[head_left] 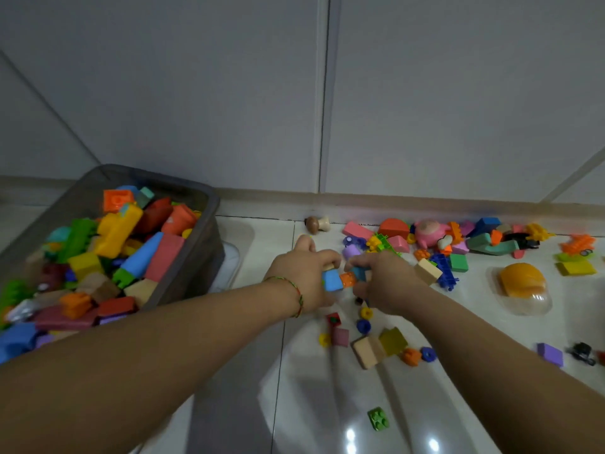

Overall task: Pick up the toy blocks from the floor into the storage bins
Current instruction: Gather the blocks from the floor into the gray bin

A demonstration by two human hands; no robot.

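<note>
1 bin [209, 244], heaped full, stands on the floor [294, 404] at the far left. To its right, the left hand [302, 278] curls round 1 blue block [332, 281]. The right hand [384, 280] touches 1 orange block [348, 279] beside it, but its grip is too blurred to tell. 1 green block [378, 418] lies nearer.

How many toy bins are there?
1: the grey bin on the floor at the left, full of blocks. More may be out of view.
</note>
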